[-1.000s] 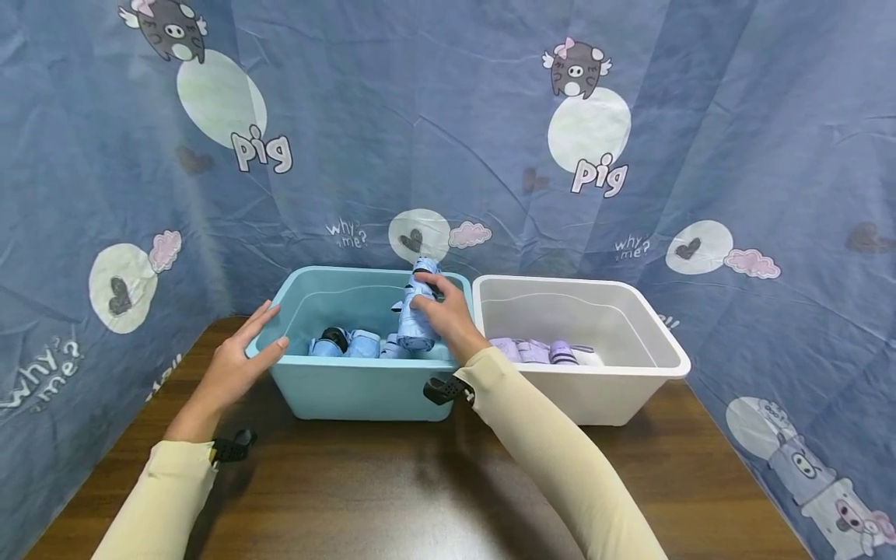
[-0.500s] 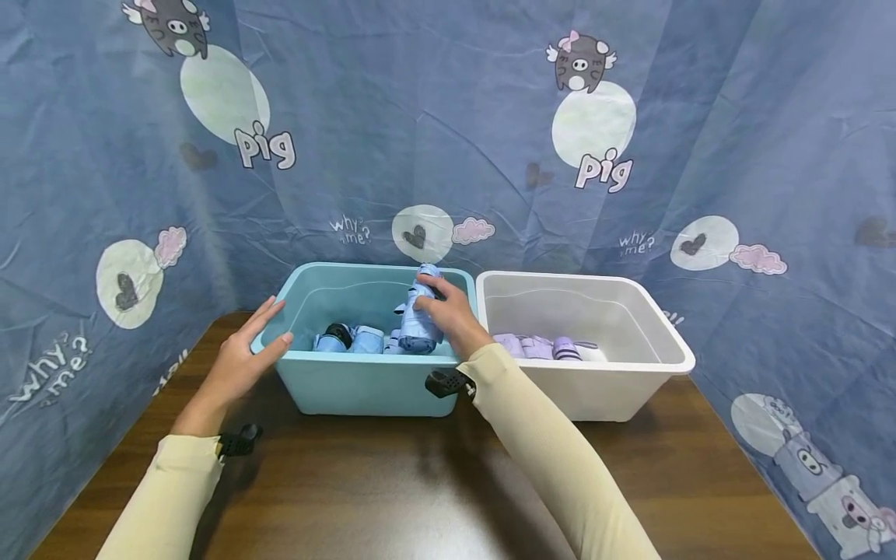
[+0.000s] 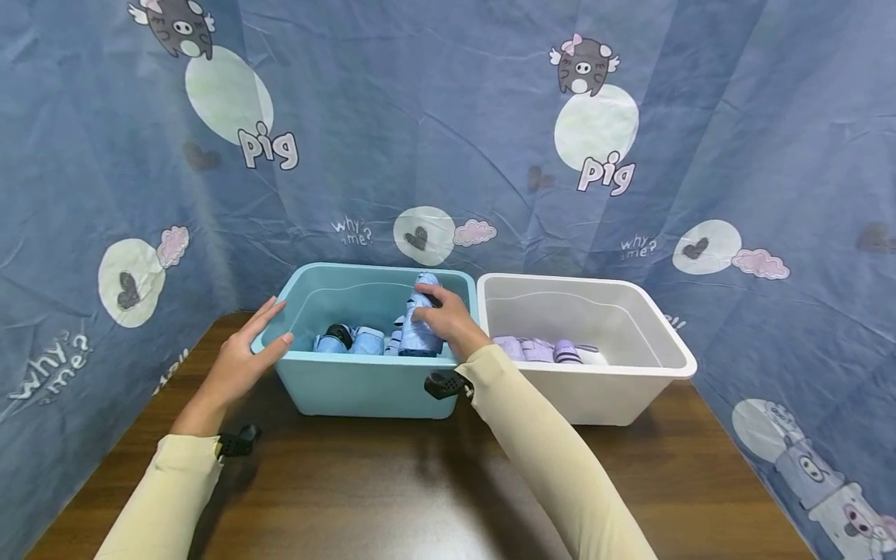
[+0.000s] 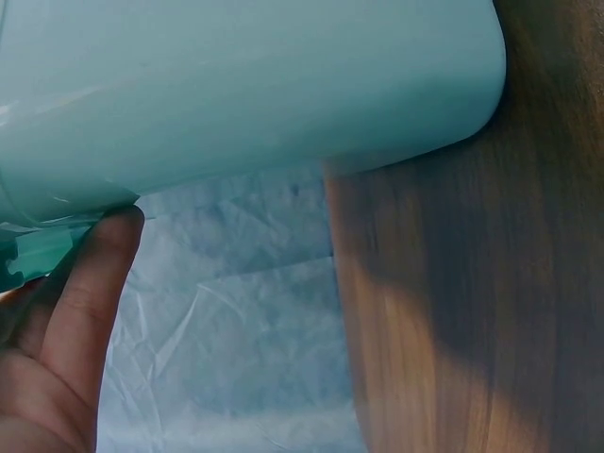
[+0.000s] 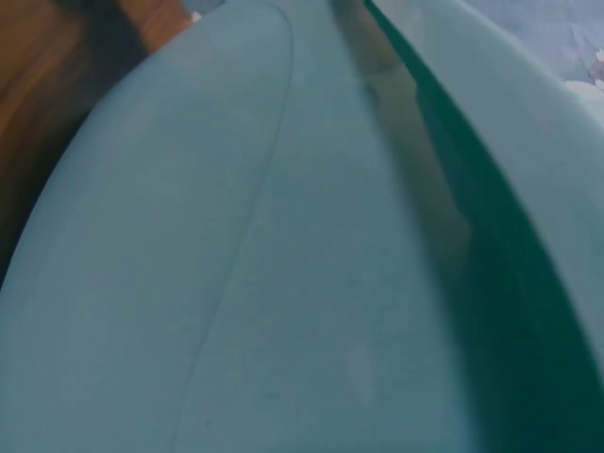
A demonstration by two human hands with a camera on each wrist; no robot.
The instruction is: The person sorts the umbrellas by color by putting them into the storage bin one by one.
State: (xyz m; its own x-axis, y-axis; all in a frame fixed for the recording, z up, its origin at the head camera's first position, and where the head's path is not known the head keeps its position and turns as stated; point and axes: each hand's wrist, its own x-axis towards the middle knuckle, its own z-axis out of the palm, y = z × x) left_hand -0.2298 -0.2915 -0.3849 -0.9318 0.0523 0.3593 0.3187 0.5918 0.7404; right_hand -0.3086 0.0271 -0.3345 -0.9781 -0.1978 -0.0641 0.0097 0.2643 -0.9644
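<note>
In the head view my right hand (image 3: 448,315) grips a rolled light-blue cloth (image 3: 420,330) by its upper part, fingers and thumb around it. The roll stands tilted in the right part of the teal bin (image 3: 364,389), its lower end beside other blue rolls (image 3: 367,340). My left hand (image 3: 234,362) rests straight-fingered at the bin's left rim. In the left wrist view its fingers (image 4: 90,293) touch the teal wall from outside. The right wrist view is filled by the bin's outer wall (image 5: 283,236), and the right hand is hidden there.
A white bin (image 3: 567,389) stands right beside the teal one, with several rolled lilac cloths (image 3: 537,350) in its left part. Both are on a brown wooden table (image 3: 392,482). A blue printed cloth (image 3: 448,132) hangs behind and along the sides.
My right hand has lowered the blue roll further into the teal bin and its upper end sits lower. The left hand stays at the rim. The view has shifted slightly.
</note>
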